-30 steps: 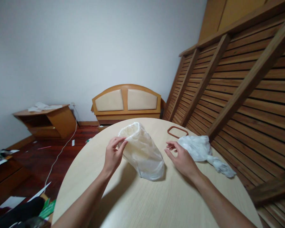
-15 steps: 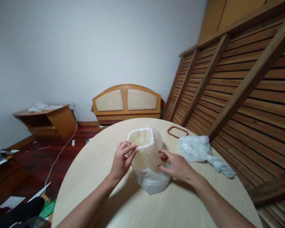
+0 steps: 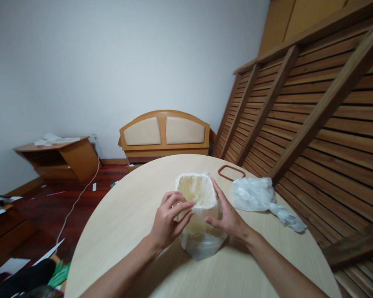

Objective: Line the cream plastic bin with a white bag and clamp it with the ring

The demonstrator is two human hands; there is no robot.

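A pale bin [image 3: 199, 221] stands upright near the middle of the round table [image 3: 127, 207], lined with a thin white plastic bag [image 3: 202, 246] that folds over its rim and hangs loose round the base. My left hand [image 3: 174, 215] is at the bin's near left rim, its thumb and fingertips pressed close together at the bag's edge. On the right side, my right hand [image 3: 228, 215] lies against the bin with thumb and fingers spread around the bag-covered wall.
A brown rounded frame [image 3: 231, 173] and a knotted bundle of white plastic bags [image 3: 255, 193] lie on the table at the right. Beyond stand a headboard [image 3: 164, 132], a low cabinet [image 3: 77, 157] and a slatted wooden panel [image 3: 298, 120].
The bin has shifted slightly right and nearer. My left hand has moved right along the rim. My right hand has risen and spread against the bin's side.
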